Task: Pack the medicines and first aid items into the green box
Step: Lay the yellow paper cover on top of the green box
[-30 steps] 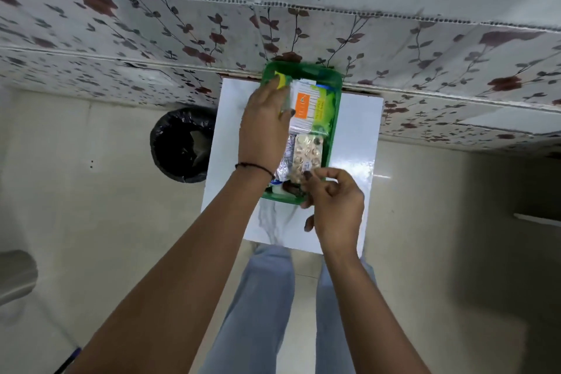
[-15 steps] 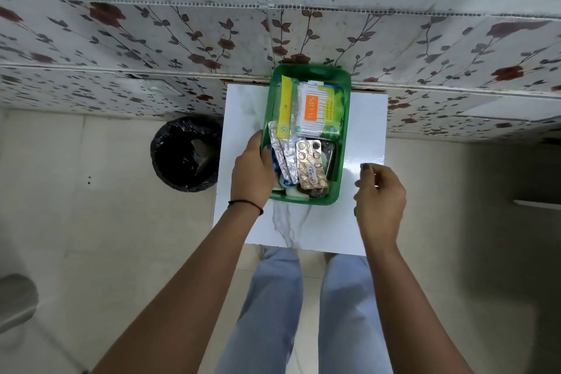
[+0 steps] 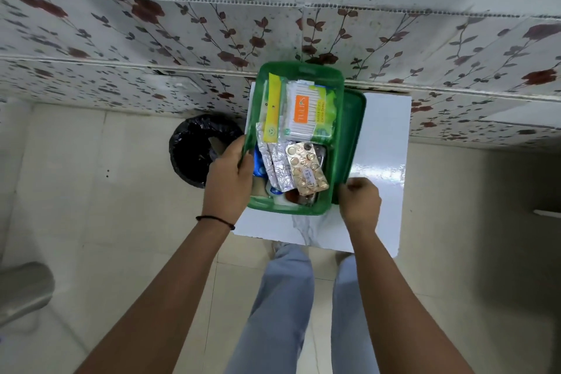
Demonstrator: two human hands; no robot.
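Note:
The green box is over the white table, filled with a cotton swab packet, a yellow pack, silver blister strips and a gold blister strip. My left hand grips the box's left rim, thumb inside. A green lid shows along the box's right side, partly hidden under it. My right hand is closed on the lid's near corner.
A black-lined bin stands on the floor just left of the table. A flowered wall backs the table. A grey rounded object sits at the far left. My legs are below the table's near edge.
My left hand took hold of the box's left rim and shifted the box left. The green lid came into sight beside it. My right hand moved in and closed on the lid's corner.

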